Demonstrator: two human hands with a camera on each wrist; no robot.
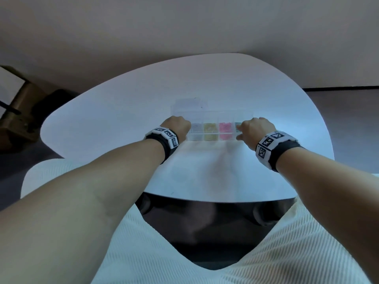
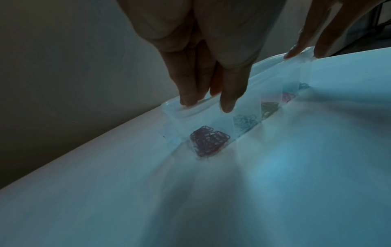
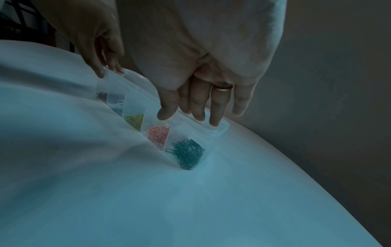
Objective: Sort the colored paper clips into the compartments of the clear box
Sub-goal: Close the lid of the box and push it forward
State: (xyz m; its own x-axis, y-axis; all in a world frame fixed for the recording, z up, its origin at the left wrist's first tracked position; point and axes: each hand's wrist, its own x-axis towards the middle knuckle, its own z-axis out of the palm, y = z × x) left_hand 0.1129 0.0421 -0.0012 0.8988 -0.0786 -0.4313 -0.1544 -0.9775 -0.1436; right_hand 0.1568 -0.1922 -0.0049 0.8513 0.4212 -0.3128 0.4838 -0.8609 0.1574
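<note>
Where it lies on the tabletop (image 1: pixel 102 111), the clear box (image 1: pixel 211 137) shows paper clips (image 1: pixel 224 129) sorted by colour; my left hand (image 1: pixel 177 125) and right hand (image 1: pixel 256 129) pinch the ends of its lid (image 3: pixel 217 131) between thumb and fingers (image 3: pixel 215 108).

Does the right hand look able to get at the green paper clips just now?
Probably not at once: the green clips lie right under the right hand, but its fingers hold the clear lid, which seems to stand between.

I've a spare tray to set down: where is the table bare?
Bare table left of the left hand and right of the right hand; the white cloth before the clear box is bare too. Crowded at the box, a hand on each end.
</note>
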